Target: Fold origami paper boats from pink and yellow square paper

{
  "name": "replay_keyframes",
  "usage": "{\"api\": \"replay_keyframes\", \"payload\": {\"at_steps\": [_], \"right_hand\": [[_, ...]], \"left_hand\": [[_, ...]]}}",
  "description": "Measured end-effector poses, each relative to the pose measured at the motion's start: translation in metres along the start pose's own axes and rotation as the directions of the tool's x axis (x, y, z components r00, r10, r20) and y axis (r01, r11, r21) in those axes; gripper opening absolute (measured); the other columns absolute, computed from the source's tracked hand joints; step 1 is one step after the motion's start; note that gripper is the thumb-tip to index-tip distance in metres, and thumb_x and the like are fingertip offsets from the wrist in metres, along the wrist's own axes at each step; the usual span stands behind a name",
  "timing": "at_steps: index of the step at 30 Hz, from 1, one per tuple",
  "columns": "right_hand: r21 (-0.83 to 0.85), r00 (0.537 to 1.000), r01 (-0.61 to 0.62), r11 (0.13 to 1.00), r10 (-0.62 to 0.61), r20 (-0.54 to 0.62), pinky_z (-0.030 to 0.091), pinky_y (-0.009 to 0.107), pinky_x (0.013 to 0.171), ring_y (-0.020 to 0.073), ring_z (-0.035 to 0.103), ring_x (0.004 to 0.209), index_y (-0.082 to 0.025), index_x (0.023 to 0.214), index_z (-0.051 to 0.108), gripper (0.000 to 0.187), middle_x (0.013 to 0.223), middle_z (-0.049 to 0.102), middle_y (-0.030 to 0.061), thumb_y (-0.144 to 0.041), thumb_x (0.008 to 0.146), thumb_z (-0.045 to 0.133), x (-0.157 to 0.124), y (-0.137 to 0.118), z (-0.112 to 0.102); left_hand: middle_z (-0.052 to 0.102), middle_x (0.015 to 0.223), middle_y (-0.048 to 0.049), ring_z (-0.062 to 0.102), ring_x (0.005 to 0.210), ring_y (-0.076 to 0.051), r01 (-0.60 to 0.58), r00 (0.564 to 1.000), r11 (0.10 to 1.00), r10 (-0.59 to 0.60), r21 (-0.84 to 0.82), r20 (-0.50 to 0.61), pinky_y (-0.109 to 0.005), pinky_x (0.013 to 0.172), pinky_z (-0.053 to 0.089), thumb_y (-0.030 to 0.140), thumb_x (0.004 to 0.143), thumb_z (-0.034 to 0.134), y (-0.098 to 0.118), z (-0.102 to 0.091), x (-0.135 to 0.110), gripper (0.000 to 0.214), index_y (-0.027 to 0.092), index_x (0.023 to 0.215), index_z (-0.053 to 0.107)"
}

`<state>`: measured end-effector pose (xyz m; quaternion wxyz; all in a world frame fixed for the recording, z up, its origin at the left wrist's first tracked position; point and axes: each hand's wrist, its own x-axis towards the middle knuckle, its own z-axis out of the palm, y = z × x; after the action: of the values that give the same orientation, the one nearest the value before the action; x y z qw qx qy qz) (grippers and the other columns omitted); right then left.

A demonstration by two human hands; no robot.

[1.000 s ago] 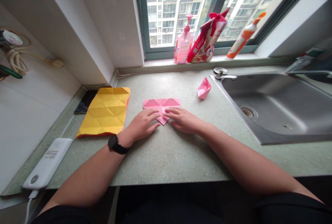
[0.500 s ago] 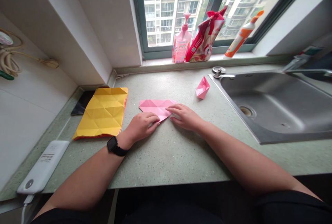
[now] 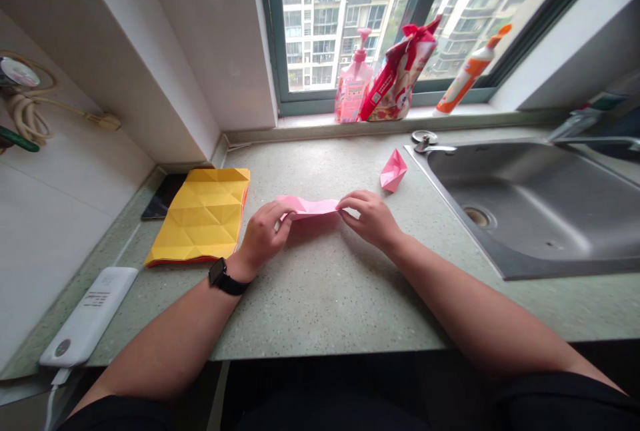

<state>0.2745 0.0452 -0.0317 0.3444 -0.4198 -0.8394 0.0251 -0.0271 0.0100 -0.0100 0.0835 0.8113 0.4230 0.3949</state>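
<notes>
far left of the grip, a power bank (image 3: 89, 316) bears print too small to read; nearer lie yellow sheets (image 3: 203, 214). the left hand (image 3: 266, 232), fingers bent, pinches pink paper (image 3: 316, 207) near its left end; the paper stretches between both hands. beyond them, a pump bottle (image 3: 353, 92) has an unreadable label. the right hand (image 3: 371, 219) pinches the paper's right end. right of it sits a sink (image 3: 530, 201).

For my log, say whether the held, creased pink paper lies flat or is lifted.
Near edge lifted: left hand and right hand pinch the pink paper above its shadow.
</notes>
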Motion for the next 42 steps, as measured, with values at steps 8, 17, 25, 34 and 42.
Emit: {"api": "replay_keyframes", "payload": {"at_steps": [8, 17, 25, 34, 42], "right_hand": [[-0.062, 0.989, 0.051, 0.997, -0.059, -0.133, 0.054, 0.047, 0.093, 0.0270, 0.068, 0.089, -0.028, 0.093, 0.078, 0.021, 0.091, 0.077, 0.0066, -0.024, 0.107, 0.062, 0.004, -0.016, -0.013], [0.109, 0.960, 0.269, 0.957, -0.275, 0.044, 0.057, 0.046, 0.099, 0.0256, 0.071, 0.101, -0.033, 0.129, 0.077, 0.024, 0.107, 0.080, 0.0053, -0.031, 0.108, 0.065, -0.004, -0.034, -0.008], [0.129, 0.980, 0.176, 0.976, -0.186, 0.075, 0.057, 0.050, 0.106, 0.0277, 0.072, 0.122, -0.033, 0.119, 0.081, 0.021, 0.126, 0.080, 0.0068, -0.024, 0.105, 0.069, 0.000, 0.001, 0.000], [-0.094, 0.983, 0.162, 0.982, -0.153, 0.100, 0.045, 0.053, 0.118, 0.0238, 0.069, 0.097, -0.040, 0.106, 0.087, 0.022, 0.099, 0.079, 0.0018, -0.024, 0.104, 0.073, -0.001, -0.009, -0.005], [-0.038, 0.961, 0.207, 0.978, -0.196, 0.193, 0.051, 0.041, 0.089, 0.0231, 0.066, 0.088, -0.035, 0.105, 0.088, 0.014, 0.094, 0.076, 0.0042, -0.034, 0.104, 0.074, -0.005, -0.018, 0.002]], "left_hand": [[0.079, 0.114, -0.0088, 0.072, 0.110, -0.028, 0.006, 1.000, 0.997, -0.006, 0.071, -0.010, -0.046, 0.103, 0.057, 0.028, 0.107, 0.062, -0.001, -0.001, 0.001, 0.013, 0.022, 0.115, 0.070], [0.082, 0.107, -0.0058, 0.074, 0.102, -0.028, -0.022, 0.984, 0.991, -0.003, 0.134, 0.179, -0.044, 0.094, 0.057, 0.008, 0.096, 0.062, -0.006, -0.001, -0.002, 0.023, 0.024, 0.104, 0.076], [0.084, 0.104, -0.0052, 0.077, 0.101, -0.024, -0.034, 0.985, 0.994, 0.051, -0.108, 0.163, -0.043, 0.098, 0.060, 0.013, 0.101, 0.063, -0.008, 0.001, 0.001, 0.018, 0.024, 0.097, 0.076], [0.084, 0.125, -0.0066, 0.077, 0.118, -0.026, 0.046, 0.971, 0.983, -0.003, -0.176, 0.241, -0.048, 0.110, 0.060, 0.007, 0.097, 0.047, -0.003, -0.004, 0.002, 0.045, 0.024, 0.119, 0.082], [0.081, 0.126, -0.0109, 0.077, 0.113, -0.031, 0.038, 0.913, 0.995, 0.002, -0.091, 0.408, -0.046, 0.101, 0.063, 0.048, 0.104, 0.070, 0.004, 0.001, -0.001, 0.035, 0.024, 0.128, 0.074]]}}
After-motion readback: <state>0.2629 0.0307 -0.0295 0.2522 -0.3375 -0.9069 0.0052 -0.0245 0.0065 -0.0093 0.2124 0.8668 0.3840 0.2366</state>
